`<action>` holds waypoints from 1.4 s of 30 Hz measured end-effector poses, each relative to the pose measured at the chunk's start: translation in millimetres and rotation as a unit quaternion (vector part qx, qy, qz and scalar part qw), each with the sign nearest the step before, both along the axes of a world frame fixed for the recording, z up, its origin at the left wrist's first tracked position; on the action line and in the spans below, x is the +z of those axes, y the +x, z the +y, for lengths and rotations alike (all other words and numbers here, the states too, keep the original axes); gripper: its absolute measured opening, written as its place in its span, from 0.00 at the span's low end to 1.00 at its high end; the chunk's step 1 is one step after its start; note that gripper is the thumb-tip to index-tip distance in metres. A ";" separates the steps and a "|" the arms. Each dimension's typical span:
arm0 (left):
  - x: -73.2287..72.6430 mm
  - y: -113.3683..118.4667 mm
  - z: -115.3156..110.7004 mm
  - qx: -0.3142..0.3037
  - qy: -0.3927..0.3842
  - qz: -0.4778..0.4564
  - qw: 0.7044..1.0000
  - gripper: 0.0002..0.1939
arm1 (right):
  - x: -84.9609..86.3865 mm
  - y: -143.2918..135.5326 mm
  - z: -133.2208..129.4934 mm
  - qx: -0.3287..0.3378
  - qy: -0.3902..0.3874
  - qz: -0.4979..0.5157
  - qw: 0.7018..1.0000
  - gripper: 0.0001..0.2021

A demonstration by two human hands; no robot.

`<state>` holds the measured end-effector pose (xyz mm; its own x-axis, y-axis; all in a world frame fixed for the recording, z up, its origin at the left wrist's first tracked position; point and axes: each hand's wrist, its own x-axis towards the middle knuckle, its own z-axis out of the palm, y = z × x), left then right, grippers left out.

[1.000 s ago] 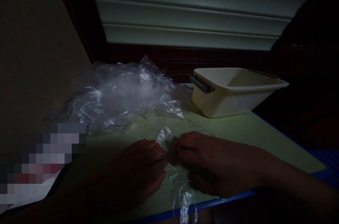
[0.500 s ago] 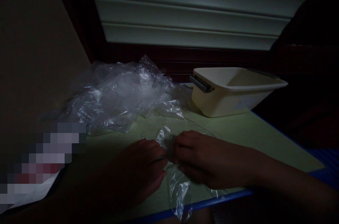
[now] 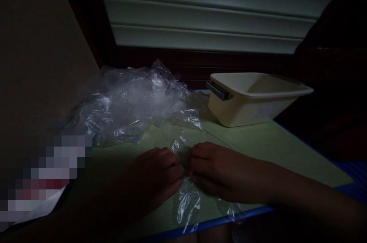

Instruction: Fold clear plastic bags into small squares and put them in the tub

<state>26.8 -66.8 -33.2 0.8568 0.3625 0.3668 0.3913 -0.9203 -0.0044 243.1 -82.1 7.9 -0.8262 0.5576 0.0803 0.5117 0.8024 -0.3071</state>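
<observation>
A clear plastic bag [image 3: 187, 203] lies on the green tabletop at the near edge, and part of it hangs over that edge. My left hand [image 3: 160, 178] has its fingers curled closed on the bag from the left. From the right, my right hand [image 3: 220, 170] grips the same film with bent fingers, knuckles up. The two hands almost meet, and the film between them is bunched and dark. More of the bag spreads flat beyond my fingers. My fingertips are mostly hidden.
A heap of crumpled clear plastic bags [image 3: 134, 97] covers the back left of the table [image 3: 258, 147]. At the back right stands a cream plastic tub [image 3: 241, 111] with a grey handle. White paper [image 3: 43, 208], partly pixelated, is at the left edge. Slatted panels rise behind.
My left hand has shifted slightly right, closer to my right hand. The hanging end of the bag has swung a little left and up. The heap and the tub look the same.
</observation>
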 end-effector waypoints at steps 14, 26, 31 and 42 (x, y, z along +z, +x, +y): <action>-3.9 3.7 -0.6 -0.004 0.034 -0.006 0.999 0.08 | 7.4 4.5 -3.1 -0.010 -0.037 -0.009 0.999 0.14; 2.5 -6.6 -0.6 -0.006 0.002 -0.050 0.999 0.13 | 4.8 -0.4 1.1 -0.064 -0.069 0.026 0.995 0.10; -1.6 -7.1 -2.4 -0.019 -0.001 -0.027 0.999 0.12 | 0.9 -1.7 4.9 -0.131 -0.125 0.040 0.983 0.09; 0.8 -6.7 -5.0 -0.027 0.004 -0.048 0.998 0.10 | -12.7 -1.9 6.6 -0.225 -0.109 0.108 0.962 0.25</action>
